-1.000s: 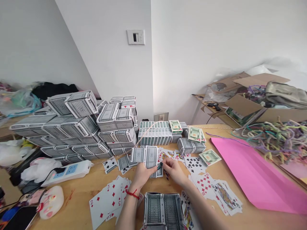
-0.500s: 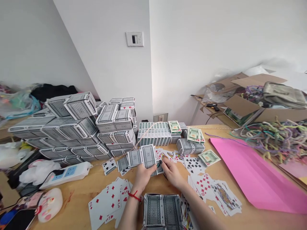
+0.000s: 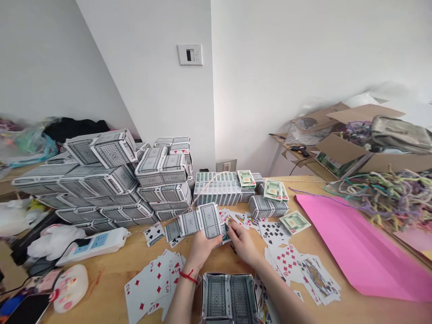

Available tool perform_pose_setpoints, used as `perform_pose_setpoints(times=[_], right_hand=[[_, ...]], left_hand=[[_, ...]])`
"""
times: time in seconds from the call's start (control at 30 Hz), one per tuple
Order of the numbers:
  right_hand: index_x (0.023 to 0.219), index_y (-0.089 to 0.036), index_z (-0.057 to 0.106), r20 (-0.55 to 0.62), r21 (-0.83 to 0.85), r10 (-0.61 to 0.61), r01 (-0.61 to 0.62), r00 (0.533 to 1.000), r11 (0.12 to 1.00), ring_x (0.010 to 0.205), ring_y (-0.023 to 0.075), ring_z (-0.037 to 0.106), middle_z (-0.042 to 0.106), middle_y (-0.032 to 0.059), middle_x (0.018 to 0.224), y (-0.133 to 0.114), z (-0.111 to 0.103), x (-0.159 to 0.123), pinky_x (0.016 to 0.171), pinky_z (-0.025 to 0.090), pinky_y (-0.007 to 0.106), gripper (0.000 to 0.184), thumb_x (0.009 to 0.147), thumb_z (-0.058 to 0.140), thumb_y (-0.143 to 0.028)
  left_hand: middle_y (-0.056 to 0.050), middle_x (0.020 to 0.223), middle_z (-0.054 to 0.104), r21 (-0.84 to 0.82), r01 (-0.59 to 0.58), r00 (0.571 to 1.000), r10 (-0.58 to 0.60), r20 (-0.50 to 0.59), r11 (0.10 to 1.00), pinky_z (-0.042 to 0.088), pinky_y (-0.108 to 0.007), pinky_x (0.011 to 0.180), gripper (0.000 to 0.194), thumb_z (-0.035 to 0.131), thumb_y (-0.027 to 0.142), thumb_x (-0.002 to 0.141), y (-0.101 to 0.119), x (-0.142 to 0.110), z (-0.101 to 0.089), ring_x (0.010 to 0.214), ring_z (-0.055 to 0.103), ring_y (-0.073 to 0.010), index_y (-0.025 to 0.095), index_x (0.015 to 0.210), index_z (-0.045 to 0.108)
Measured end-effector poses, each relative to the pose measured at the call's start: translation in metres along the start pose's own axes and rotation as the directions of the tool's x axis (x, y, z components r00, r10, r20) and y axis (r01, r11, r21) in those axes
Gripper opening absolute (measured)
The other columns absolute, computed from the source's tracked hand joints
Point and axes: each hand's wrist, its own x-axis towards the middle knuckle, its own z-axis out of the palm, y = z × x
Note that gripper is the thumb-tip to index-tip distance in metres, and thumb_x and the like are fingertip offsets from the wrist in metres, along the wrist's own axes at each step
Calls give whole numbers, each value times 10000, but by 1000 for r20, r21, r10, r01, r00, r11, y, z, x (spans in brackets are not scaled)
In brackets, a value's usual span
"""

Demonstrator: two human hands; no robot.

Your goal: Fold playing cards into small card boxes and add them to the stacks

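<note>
Compared with the frame one second earlier, the grey-patterned, white-bordered playing card point(image 3: 209, 219) above the left hand has tilted to the left.

Left side: a stepped stack of grey-patterned, card-faced rectangular blocks point(image 3: 101, 182) stands on the far part of the pale wooden counter point(image 3: 111, 274). A white plastic power strip point(image 3: 108, 240) lies just nearer. Nearer still and further right, a fan of white, face-up red-suit cards point(image 3: 145, 279) lies flat.

Centre: the bare left hand point(image 3: 201, 247), with a red cord bracelet point(image 3: 188, 276) at its wrist, grips the tilted card by its near end. An open-topped rectangular box faced with grey-patterned cards point(image 3: 215, 294) sits at the near side, between the forearms. The bare right hand point(image 3: 241, 240) is at the card's near right corner, fingers bent and drawn together; whether they pinch anything cannot be told.

Right side: a white ten-of-spades card point(image 3: 273, 231) lies left of a flat pink sheet point(image 3: 357, 256).

Step in hand, by judgement: two-handed work at the card's near edge. Next move: likely requires a steady left grip and careful right-finger pressure, without creasing the card.
</note>
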Motion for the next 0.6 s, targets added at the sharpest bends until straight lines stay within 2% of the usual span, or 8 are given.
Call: perform_pose_setpoints(times=[0.13, 0.27, 0.37, 0.43, 0.6], right_hand=[[600, -217, 308, 10, 21, 38, -38, 999, 999, 487, 105, 353, 327, -58, 545, 3, 0, 1, 464, 303, 223, 319, 831, 387, -423], [620, -227, 305, 89, 185, 163, -177, 983, 967, 346, 75, 324, 309, -88, 469, 5, 4, 2, 346, 249, 196, 337, 829, 370, -483], [649, -234, 314, 157, 281, 191, -229, 969, 932, 285, 80, 343, 318, -108, 398, 4, 5, 2, 303, 246, 188, 341, 820, 360, -525], [663, -235, 318, 185, 293, 181, -231, 966, 928, 273, 86, 363, 342, -112, 371, 3, 5, 2, 294, 257, 185, 338, 817, 366, -532], [636, -225, 325, 117, 241, 142, -167, 983, 956, 289, 64, 367, 401, -104, 382, 2, 2, 1, 324, 287, 179, 342, 814, 401, -507]], left_hand=[[-72, 930, 696, 25, 7, 1000, -7, -6, 1000, 448, -366, 851, 417, 697, 199, 560, 0, 0, 1, 867, 628, -233, 148, 968, 630], [-67, 884, 703, 58, -29, 998, 32, -48, 998, 446, -368, 848, 420, 684, 187, 568, 1, -1, 3, 838, 633, -225, 148, 982, 625], [-68, 925, 695, 46, -46, 997, 48, -59, 998, 440, -363, 859, 410, 671, 198, 596, 0, -1, 3, 885, 623, -226, 152, 999, 613], [-72, 980, 681, 28, -40, 997, 42, -65, 999, 438, -361, 866, 399, 662, 206, 616, -1, -1, 2, 916, 615, -226, 156, 1008, 606], [-71, 992, 679, 22, -6, 1000, 7, -11, 1000, 448, -357, 855, 418, 687, 210, 600, -3, 0, 0, 915, 616, -228, 159, 1007, 608]])
